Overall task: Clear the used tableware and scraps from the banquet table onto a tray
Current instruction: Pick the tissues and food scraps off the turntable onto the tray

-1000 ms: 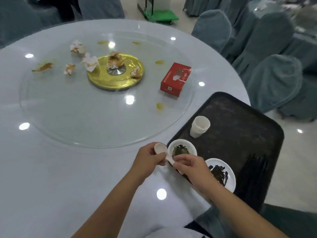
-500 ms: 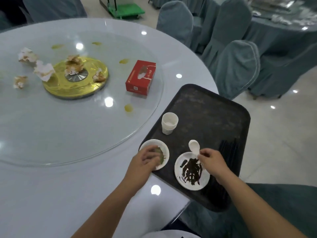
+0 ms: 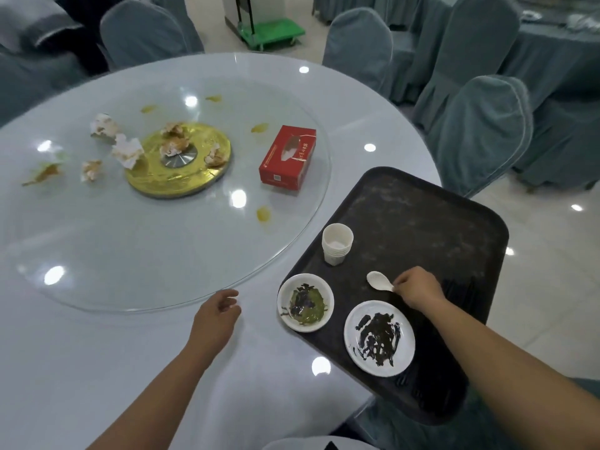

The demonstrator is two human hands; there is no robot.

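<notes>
Bowl and plate of dark scraps, stacked cups on tray.
Pinches spoon with right hand; left hand now off bowl, relaxed, empty.

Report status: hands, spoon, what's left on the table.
Left hand open, empty, over the table. Right hand pinches the spoon at the tray, beside the plate. Crumpled napkins and tissue box lie on the glass turntable.

One head-worn view looks forward and steeply down, close over the worktop, its near edge and tray nearest.
</notes>
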